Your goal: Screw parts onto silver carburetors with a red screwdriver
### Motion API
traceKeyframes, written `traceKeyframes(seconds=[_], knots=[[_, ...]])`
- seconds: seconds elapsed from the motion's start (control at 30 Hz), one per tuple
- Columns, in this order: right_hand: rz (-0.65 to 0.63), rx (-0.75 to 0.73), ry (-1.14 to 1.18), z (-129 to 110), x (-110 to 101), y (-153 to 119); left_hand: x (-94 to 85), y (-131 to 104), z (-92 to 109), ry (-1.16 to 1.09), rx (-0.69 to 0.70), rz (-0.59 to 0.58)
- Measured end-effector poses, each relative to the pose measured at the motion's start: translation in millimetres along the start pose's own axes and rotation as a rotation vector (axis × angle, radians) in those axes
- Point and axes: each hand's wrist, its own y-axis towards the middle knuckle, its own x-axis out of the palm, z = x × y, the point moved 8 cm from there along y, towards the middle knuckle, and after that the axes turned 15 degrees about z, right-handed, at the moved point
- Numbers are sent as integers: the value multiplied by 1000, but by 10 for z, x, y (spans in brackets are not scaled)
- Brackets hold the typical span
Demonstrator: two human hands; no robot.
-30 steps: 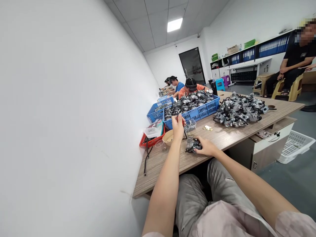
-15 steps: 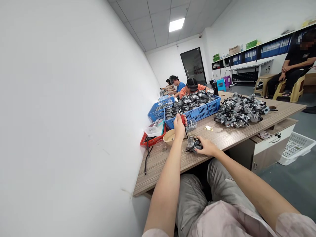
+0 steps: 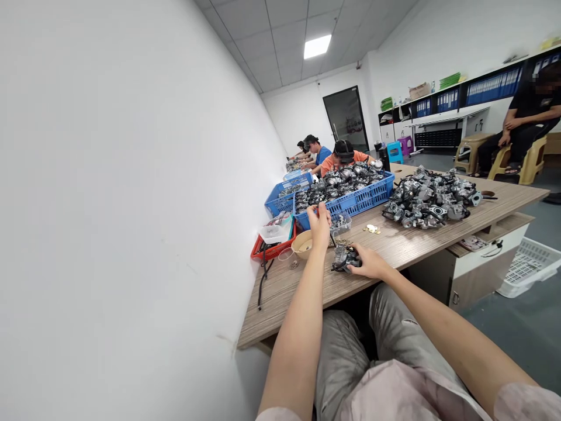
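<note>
A carburetor [image 3: 342, 257], grey metal with black hoses, rests on the near edge of the wooden table [image 3: 302, 286]. My right hand [image 3: 367, 261] grips it from the right, thumb and fingers around its body. Above it, my left hand [image 3: 319, 222] is closed around a red-handled screwdriver [image 3: 332, 240]. Its dark shaft points down at the top of the carburetor, while the fingers hide most of the handle. Whether the tip touches a screw is too small to tell. Small brass-coloured parts [image 3: 344, 242] lie just behind the carburetor.
A heap of carburetors [image 3: 429, 196] covers the right of the table. Behind my hands stands a blue crate [image 3: 362, 196] full of more. At left are a tan bowl [image 3: 302, 245], a red tray [image 3: 274, 250] and a black hose [image 3: 260, 292]. Co-workers sit beyond.
My left hand has turned around the screwdriver handle, so less of the red shows now. My right hand keeps its hold on the carburetor. The view has shifted slightly.
</note>
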Motion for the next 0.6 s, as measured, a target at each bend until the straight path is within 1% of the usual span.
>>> traceKeyframes(seconds=[0.2, 0.6], knots=[[2, 4, 9, 12, -4, -2, 34, -69, 66, 5, 13, -56], [4, -5, 32, -27, -33, 2, 65, -69, 56, -12, -9, -51]])
